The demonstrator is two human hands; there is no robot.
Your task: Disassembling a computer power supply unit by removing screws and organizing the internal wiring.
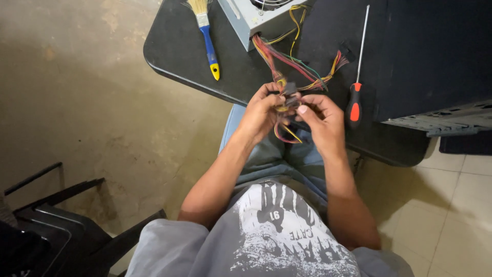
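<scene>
Both hands, left hand (pixel 261 114) and right hand (pixel 323 120), pinch a plug (pixel 290 96) just below the metal box (pixel 256 18); tugging could tear its wires (pixel 287 59).

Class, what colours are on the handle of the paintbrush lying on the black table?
The paintbrush handle is blue with a yellow tip, seen in the head view.

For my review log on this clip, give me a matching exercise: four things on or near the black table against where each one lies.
Things:
1. paintbrush
2. screwdriver
3. grey power supply box
4. bundle of coloured wires

Places:
A. held between the left hand and right hand
B. table's left part, yellow-tipped handle toward the person
C. right of the hands, red-and-black handle nearest
D. top edge of view, wires coming out

Pairs: 1-B, 2-C, 3-D, 4-A
</scene>
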